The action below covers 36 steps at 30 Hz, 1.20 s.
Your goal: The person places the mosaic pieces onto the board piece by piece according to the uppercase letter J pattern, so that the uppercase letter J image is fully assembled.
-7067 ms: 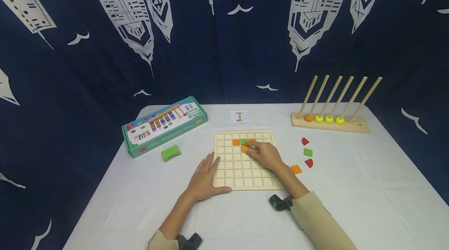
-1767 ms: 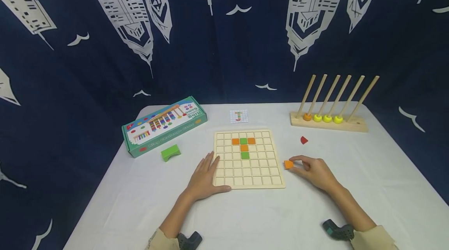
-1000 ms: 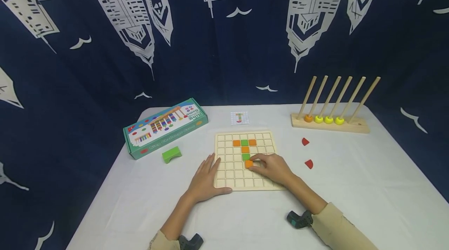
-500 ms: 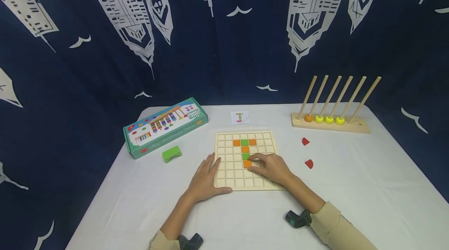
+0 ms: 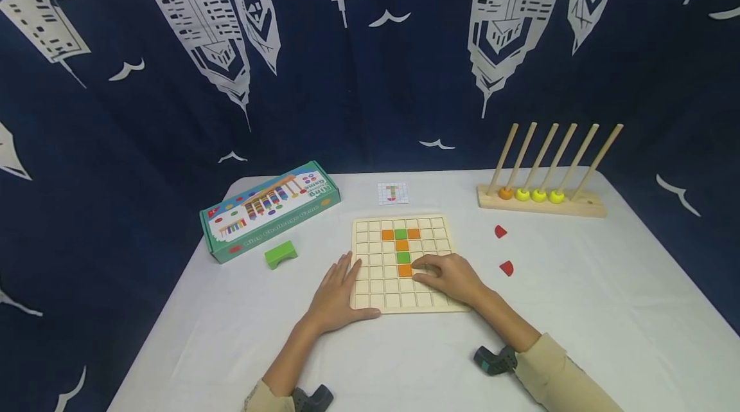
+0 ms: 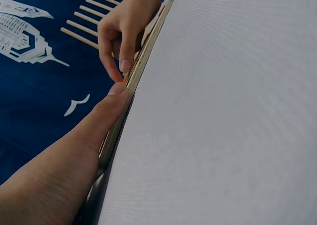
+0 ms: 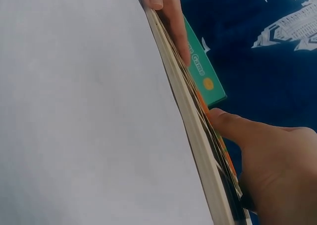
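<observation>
A wooden grid board (image 5: 370,285) lies on the table. My left hand (image 5: 337,299) rests flat along its left side, fingers spread and thumb by the near edge. On the board, orange and green square tiles form a T. The lowest, an orange tile (image 5: 405,270), sits in a cell below a green tile (image 5: 403,258). My right hand (image 5: 451,277) is over the board's right part, thumb and bent fingertips at that orange tile's right edge, not around it. Two red quarter-round pieces (image 5: 500,231) lie right of the board.
Behind the board lies a small pattern card (image 5: 393,193). A green game box (image 5: 272,209) and a green arched block (image 5: 281,254) are at the left. At the back right stands a wooden peg rack (image 5: 540,203) with orange and yellow beads.
My right hand brought the orange tile from the table's right side onto the board, and it now sits below the green one. Its fingers have slipped off slightly rightward. The left hand stayed put.
</observation>
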Each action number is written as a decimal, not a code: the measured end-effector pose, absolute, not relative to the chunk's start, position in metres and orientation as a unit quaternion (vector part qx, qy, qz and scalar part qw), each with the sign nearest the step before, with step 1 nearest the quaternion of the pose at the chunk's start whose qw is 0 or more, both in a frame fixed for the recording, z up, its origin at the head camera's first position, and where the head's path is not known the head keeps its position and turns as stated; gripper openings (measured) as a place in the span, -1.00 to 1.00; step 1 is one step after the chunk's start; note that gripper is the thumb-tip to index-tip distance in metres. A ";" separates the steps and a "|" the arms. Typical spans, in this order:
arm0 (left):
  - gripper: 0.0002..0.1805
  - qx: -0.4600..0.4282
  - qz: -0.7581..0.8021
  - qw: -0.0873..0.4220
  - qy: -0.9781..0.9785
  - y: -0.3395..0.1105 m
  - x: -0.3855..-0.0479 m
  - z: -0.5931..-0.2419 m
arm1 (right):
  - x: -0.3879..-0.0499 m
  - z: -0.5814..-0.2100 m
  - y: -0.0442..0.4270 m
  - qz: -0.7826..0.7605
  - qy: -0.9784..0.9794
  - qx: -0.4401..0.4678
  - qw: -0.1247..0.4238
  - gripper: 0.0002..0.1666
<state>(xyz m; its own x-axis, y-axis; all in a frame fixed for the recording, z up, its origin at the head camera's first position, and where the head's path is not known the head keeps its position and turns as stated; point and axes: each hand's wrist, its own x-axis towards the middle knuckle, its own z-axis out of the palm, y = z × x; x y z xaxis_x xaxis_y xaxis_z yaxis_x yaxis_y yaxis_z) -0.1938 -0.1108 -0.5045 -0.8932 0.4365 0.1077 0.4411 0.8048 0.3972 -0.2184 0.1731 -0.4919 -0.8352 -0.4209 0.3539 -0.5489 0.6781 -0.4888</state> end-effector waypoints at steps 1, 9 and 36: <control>0.24 -0.231 -0.213 0.007 -0.949 -0.111 -0.194 -0.504 | -0.219 -0.491 0.174 0.301 -0.910 0.263 0.109 -0.70; 0.23 -0.236 -0.226 0.023 -0.945 -0.111 -0.192 -0.506 | -0.228 -0.483 0.216 0.288 -0.922 0.169 0.197 -0.73; 0.24 -0.231 -0.220 0.009 -0.948 -0.111 -0.194 -0.505 | -0.243 -0.496 0.306 0.243 -0.954 0.027 0.176 -0.58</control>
<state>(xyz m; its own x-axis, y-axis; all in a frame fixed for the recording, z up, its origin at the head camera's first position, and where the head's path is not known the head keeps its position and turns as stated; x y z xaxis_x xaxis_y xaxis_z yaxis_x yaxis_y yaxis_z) -0.1937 -0.1108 -0.5051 -0.8929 0.4341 0.1196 0.4423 0.7961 0.4131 -0.2431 0.3062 -0.4956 -0.9364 0.0348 0.3491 -0.1364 0.8808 -0.4535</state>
